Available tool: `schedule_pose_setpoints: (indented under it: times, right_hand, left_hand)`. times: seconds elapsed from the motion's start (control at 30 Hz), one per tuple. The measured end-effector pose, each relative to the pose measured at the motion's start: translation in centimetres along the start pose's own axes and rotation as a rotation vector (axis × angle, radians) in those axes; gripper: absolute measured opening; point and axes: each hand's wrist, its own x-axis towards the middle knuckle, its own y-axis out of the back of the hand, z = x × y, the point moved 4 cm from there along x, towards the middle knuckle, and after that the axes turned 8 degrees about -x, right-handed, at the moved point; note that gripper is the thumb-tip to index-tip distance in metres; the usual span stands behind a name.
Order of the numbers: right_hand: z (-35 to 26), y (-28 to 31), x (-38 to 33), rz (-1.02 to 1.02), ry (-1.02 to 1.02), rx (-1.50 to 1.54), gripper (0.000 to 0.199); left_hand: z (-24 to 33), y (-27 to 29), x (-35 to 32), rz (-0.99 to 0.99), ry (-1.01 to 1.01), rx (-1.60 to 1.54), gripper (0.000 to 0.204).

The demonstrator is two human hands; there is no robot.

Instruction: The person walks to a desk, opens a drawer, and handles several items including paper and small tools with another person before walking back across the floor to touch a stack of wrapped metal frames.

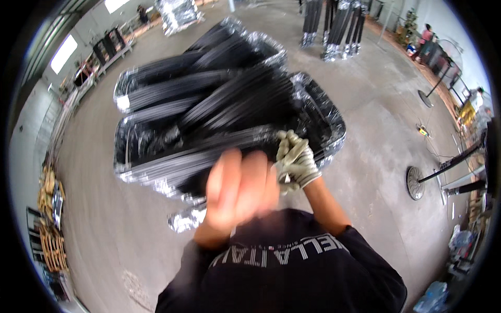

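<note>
Ahead of us, black bars [237, 107] lie crosswise over the film-wrapped bins [334, 125], blocking a straight reach across. Our left grip [242, 190] and gloved right grip [296, 161] leave little room between them. We could pass right over the concrete floor [370, 156] as far as the fan base [415, 183]; to the near left, a shiny wrapped end [187, 219] juts out below the bins.

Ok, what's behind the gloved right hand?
Beyond the gloved right hand, long black strips lie heaped, with a shiny film-wrapped rounded end to the right. Whatever sits directly behind the hand is covered, so I can't tell.
</note>
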Motion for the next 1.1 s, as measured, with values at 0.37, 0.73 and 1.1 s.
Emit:
schedule_pose_setpoints:
  times: [0.37,0.73,1.1]
  right_hand:
    - [-1.6,0.5,-0.1,-0.093,0.123,-0.143,0.026]
    - [-0.9,0.1,-0.3,-0.068,0.133,-0.135,0.028]
    - [-1.5,0.6,0.1,-0.056,0.134,-0.064,0.031]
  left_hand:
    - [0.3,7.8,-3.2,0.759,-0.042,-0.033,0.009]
    - [0.0,9.3,-4.5,0.856,-0.019,0.092,0.015]
    - [-0.2,10.5,-4.9,0.993,0.029,0.196,0.014]
